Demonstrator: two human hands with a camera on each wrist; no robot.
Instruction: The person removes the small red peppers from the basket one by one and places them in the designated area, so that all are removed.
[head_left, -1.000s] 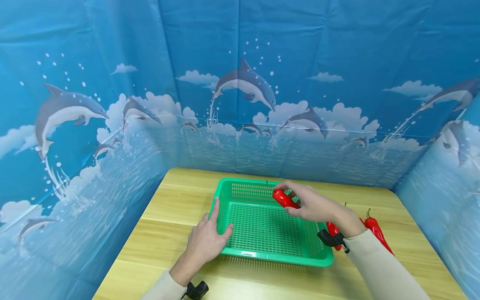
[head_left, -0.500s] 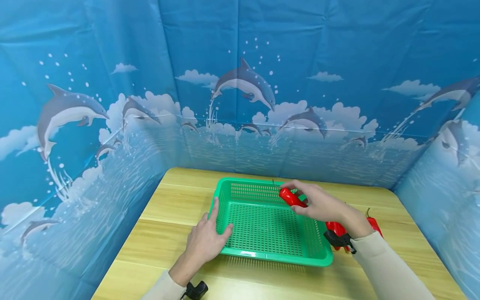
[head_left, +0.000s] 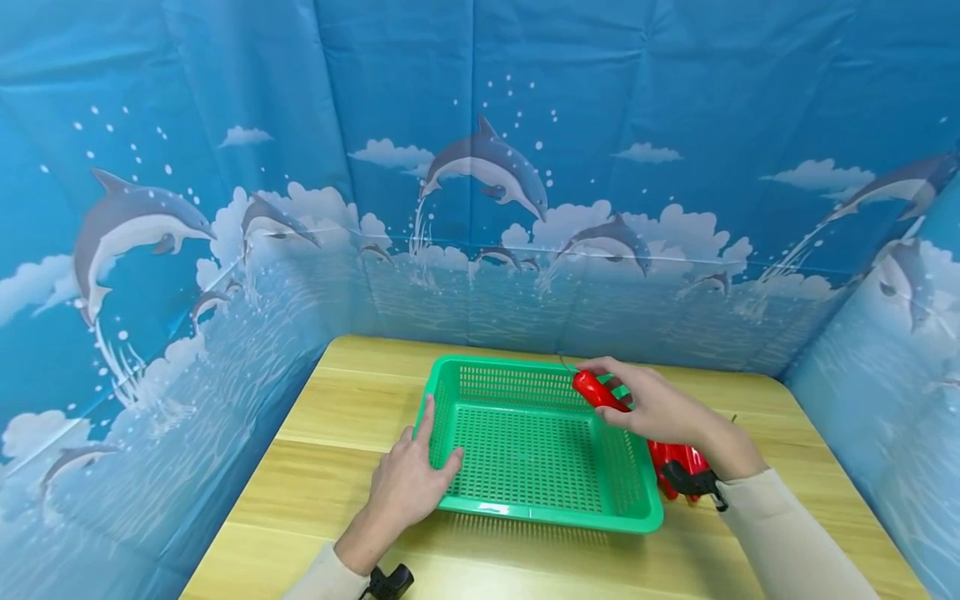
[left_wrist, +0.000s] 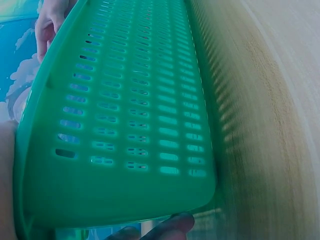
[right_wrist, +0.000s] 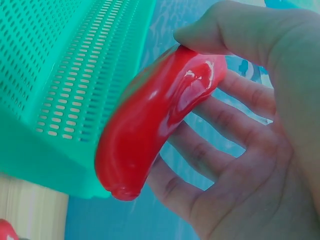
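Note:
In the head view, the left hand (head_left: pixel 408 479) is at the left side of a shallow green plastic basket (head_left: pixel 525 515). Its thumb reaches over the rim, and the index finger points along the edge. In the left wrist view, fingertips (left_wrist: pixel 177 225) show against the outside of the end wall. The right hand (head_left: pixel 652 404) pinches a glossy red chili pepper (head_left: pixel 596 390) between thumb and fingers, near the basket's back right corner. The pepper is tilted, its thin stem pointing up and left. Part of its lower end is hidden by the hand.
More red peppers (head_left: pixel 667 462) lie on the wooden table (head_left: pixel 300 454) right of the basket, partly covered by the right wrist and its black camera (head_left: pixel 690 481). A blue dolphin-print curtain (head_left: pixel 480 283) hangs behind and at both sides.
The right hand has moved a little to the right with the pepper, from over the basket towards its back right corner. The left hand and basket stay nearly still.

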